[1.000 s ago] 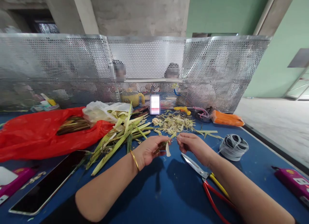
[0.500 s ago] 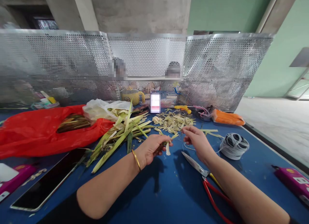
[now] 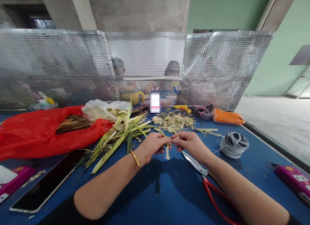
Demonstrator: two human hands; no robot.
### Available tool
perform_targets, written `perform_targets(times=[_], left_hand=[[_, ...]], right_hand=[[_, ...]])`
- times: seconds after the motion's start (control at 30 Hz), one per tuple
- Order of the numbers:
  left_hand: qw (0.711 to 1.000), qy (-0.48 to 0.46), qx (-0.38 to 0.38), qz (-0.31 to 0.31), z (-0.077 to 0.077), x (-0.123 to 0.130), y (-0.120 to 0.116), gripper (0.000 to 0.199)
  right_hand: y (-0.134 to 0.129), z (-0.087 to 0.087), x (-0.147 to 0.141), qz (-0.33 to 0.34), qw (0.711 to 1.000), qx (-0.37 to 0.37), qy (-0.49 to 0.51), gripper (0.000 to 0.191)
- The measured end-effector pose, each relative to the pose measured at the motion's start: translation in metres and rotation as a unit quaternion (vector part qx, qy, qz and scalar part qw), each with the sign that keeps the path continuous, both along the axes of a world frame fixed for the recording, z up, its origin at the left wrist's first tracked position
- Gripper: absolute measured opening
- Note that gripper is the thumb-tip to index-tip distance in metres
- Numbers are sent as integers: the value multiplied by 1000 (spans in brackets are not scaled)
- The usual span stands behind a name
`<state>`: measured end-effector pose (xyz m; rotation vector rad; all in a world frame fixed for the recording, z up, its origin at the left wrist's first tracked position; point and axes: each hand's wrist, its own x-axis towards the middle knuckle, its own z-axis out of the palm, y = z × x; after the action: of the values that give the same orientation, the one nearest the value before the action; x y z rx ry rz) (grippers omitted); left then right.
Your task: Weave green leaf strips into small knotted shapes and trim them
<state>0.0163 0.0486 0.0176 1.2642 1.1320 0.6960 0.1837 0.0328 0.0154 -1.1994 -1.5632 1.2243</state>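
My left hand (image 3: 153,147), with a gold bangle at the wrist, is closed on a small bundle of husk strips; a pale strip (image 3: 167,152) hangs below its fingers. Touching it from the right, my right hand (image 3: 187,143) pinches a pale strip end at the left fingertips. Red-handled scissors (image 3: 201,169) lie partly under my right forearm. Behind the hands is a heap of shredded husk (image 3: 175,121). Long green and yellow leaves (image 3: 113,147) lie to the left. A ball of grey string (image 3: 234,145) rests on the right.
On the blue table (image 3: 155,205) are a red bag (image 3: 31,131), a white plastic bag (image 3: 104,109), a phone (image 3: 46,183), an orange packet (image 3: 228,117) and purple boxes at both sides. A perforated metal screen (image 3: 147,54) stands behind, with people beyond it.
My right hand has moved left and slightly down to meet my left hand, and its fingers have closed on a strip. The left hand keeps its hold on the bundle.
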Motion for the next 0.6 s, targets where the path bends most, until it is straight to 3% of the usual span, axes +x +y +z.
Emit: perform_targets(times=[0.27,0.43,0.5,0.57,0.6], left_hand=[[1000,-12,-11,-16,-1,0,1,22],[1000,-5,7,14,-1,1,2,17],[999,-8,17,27,-1,0,3,15],[999,-13,17,39,-1,-2,5,16],[999,-16,14,47,-1,-3,6,16]], right_hand=[[-2,1,-1,-31,999,-10,20,19],[6,4,7,-71,995,31,-62,17],[6,13,18,-134,973,93,-164,19],[-4,23,34,-174,914,177,-321,29],[-14,26,43,-161,884,194,-394,31]])
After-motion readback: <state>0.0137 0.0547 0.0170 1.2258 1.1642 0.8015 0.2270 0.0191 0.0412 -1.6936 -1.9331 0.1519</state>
